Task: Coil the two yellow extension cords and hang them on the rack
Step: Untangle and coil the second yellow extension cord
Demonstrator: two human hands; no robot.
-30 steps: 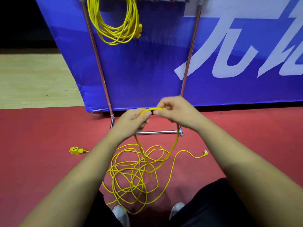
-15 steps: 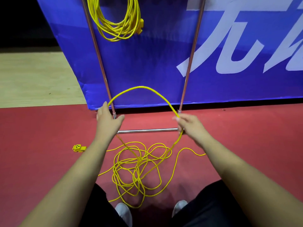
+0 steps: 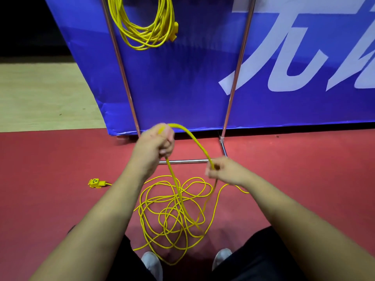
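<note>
The loose yellow extension cord (image 3: 172, 173) lies tangled on the red floor (image 3: 50, 179) between the person's shoes, with one arch lifted to the hands. It looks light, limp and apt to snag, so it is best fed strand by strand. The left hand (image 3: 156, 145) has its fingers clenched on the arch's top, and the right hand (image 3: 225, 171) pinches it lower down. The other cord (image 3: 142, 31) hangs coiled on the rack (image 3: 236, 78).

The coiled cord (image 3: 143, 31), yellow, hangs at the top, left of centre, on the rack (image 3: 234, 78), whose two slanted metal poles meet a floor bar mid-frame. The loose cord (image 3: 176, 199), yellow, sprawls tangled at lower centre, one arc raised above it. Its socket (image 3: 95, 183) lies at left.
</note>
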